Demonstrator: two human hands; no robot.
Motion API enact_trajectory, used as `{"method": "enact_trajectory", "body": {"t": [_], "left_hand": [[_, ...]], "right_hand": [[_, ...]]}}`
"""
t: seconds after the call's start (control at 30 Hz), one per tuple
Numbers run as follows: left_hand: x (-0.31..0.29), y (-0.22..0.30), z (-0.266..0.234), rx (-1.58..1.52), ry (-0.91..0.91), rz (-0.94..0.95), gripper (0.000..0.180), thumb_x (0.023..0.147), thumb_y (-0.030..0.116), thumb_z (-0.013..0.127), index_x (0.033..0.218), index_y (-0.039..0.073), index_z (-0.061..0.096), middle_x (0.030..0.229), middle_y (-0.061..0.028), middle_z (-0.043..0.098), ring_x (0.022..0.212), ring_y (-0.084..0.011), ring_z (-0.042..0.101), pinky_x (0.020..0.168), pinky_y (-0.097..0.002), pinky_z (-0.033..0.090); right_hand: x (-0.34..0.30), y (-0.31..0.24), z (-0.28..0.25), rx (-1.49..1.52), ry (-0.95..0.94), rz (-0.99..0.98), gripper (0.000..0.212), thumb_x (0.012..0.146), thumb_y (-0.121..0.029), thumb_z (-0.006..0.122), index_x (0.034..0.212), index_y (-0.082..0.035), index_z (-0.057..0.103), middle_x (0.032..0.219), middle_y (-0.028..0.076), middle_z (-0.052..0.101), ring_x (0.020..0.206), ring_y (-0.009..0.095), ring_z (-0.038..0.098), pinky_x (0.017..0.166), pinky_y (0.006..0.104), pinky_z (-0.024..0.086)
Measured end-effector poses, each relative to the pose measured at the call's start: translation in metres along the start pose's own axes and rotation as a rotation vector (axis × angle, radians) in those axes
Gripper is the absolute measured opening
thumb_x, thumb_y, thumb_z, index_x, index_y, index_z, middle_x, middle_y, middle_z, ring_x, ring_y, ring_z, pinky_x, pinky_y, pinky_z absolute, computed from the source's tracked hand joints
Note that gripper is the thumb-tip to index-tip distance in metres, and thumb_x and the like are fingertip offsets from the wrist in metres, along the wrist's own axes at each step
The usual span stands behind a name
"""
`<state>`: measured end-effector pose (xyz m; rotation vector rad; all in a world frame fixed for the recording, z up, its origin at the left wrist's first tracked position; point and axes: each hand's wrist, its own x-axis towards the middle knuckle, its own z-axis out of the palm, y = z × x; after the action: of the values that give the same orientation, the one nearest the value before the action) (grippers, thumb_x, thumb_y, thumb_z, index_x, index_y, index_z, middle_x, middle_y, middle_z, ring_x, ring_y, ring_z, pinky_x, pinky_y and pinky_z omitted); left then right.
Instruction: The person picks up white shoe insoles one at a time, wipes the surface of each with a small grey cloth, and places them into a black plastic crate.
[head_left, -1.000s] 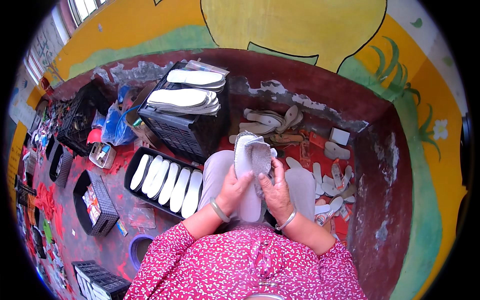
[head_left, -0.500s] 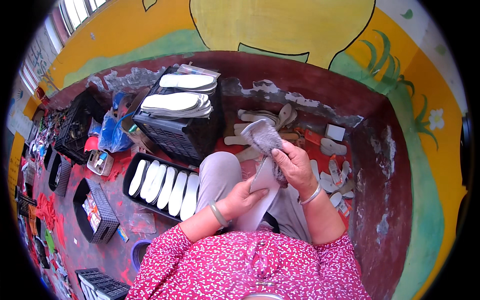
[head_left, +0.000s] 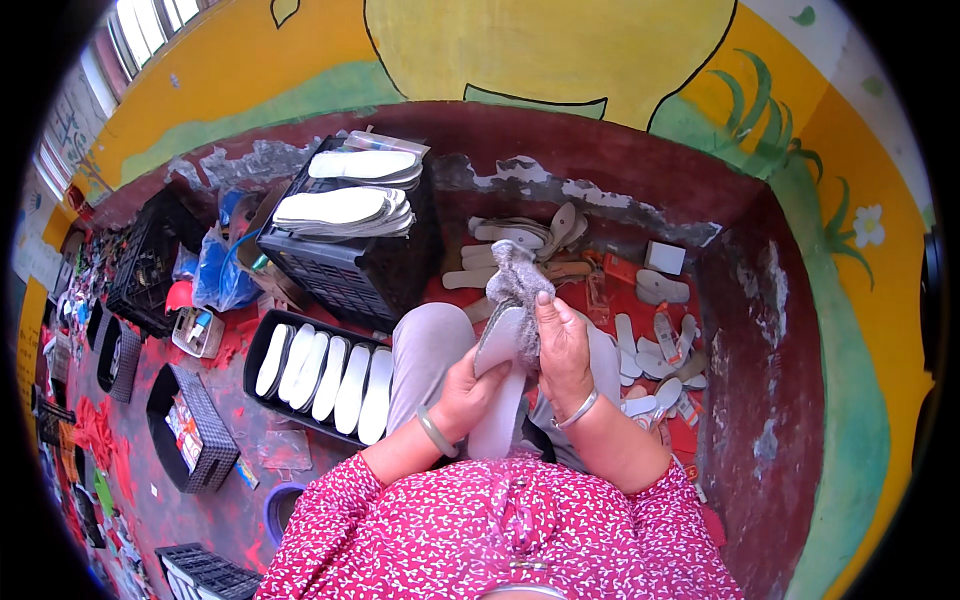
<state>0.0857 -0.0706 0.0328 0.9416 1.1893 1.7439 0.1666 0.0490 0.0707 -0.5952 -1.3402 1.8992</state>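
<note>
Between the fingers of my left hand (head_left: 462,398), closed with the thumb on top, is a white insole (head_left: 501,332). A white strip hangs below that hand toward my lap; I cannot tell whether it is part of the same piece. My right hand (head_left: 566,362) pinches a grey fluffy piece (head_left: 518,280), thumb up, against the right side of the insole. The fluffy piece is crumpled, rises above both hands and covers part of the insole's upper edge. Another white flat piece (head_left: 604,356) shows just right of my right hand.
A black basket (head_left: 262,392) of upright white insoles stands left of my knee. Behind it, a black crate (head_left: 345,275) bears stacked insoles (head_left: 345,212). Loose insoles (head_left: 660,288) and small packets lie on the floor at right. Another basket (head_left: 215,455) stands further left.
My right hand has moved left and slightly down. The fluffy piece has gone from flat and extended to crumpled, and the insole in my left hand now shows more of its face.
</note>
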Motion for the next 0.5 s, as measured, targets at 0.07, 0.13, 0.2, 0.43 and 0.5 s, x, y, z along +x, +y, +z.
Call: {"method": "enact_trajectory", "body": {"t": [0.07,0.13,0.2,0.43,0.5], "left_hand": [[0.001,-0.003,-0.003,-0.081,0.043,0.049,0.026,0.093,0.004,0.051,0.118,0.003,0.052,0.107,-0.0026,0.059,0.095,-0.0099,0.055,0.083,-0.0259,0.046],[0.002,0.001,-0.008,-0.164,0.065,0.048,0.028,0.093,0.006,0.052,0.121,0.004,0.050,0.109,-0.0029,0.058,0.097,-0.0106,0.055,0.083,-0.0264,0.046],[0.012,0.015,-0.014,-0.252,0.065,0.008,0.029,0.094,0.009,0.052,0.123,0.005,0.049,0.111,-0.0031,0.057,0.097,-0.0112,0.055,0.084,-0.0269,0.046],[0.018,0.019,-0.016,-0.114,0.102,-0.014,0.025,0.097,0.021,0.048,0.116,0.006,0.054,0.099,-0.0013,0.060,0.081,-0.0076,0.057,0.068,-0.0225,0.047],[0.023,0.024,-0.014,-0.108,0.115,0.003,0.023,0.097,0.022,0.048,0.112,0.006,0.056,0.094,-0.0002,0.061,0.077,-0.0062,0.056,0.065,-0.0214,0.047]], "right_hand": [[0.000,0.008,-0.004,0.028,0.014,0.088,0.034,0.097,-0.028,0.045,0.107,0.002,0.058,0.092,0.007,0.065,0.080,0.012,0.062,0.072,0.0253,0.050],[-0.008,0.017,0.000,0.202,0.026,0.226,0.034,0.097,-0.028,0.046,0.107,0.002,0.058,0.094,0.008,0.065,0.081,0.014,0.062,0.073,0.0272,0.051],[-0.009,0.011,0.006,0.281,0.066,0.309,0.032,0.097,-0.023,0.044,0.110,0.004,0.056,0.098,0.010,0.064,0.086,0.017,0.062,0.075,0.0295,0.050],[0.021,-0.033,0.024,0.363,-0.018,0.083,0.022,0.095,-0.016,0.047,0.107,-0.001,0.058,0.094,0.007,0.064,0.082,0.011,0.060,0.076,0.0269,0.049],[0.024,-0.025,0.025,0.155,-0.109,0.041,0.024,0.096,-0.018,0.047,0.106,0.000,0.058,0.090,0.006,0.063,0.079,0.009,0.056,0.074,0.0255,0.047]]}}
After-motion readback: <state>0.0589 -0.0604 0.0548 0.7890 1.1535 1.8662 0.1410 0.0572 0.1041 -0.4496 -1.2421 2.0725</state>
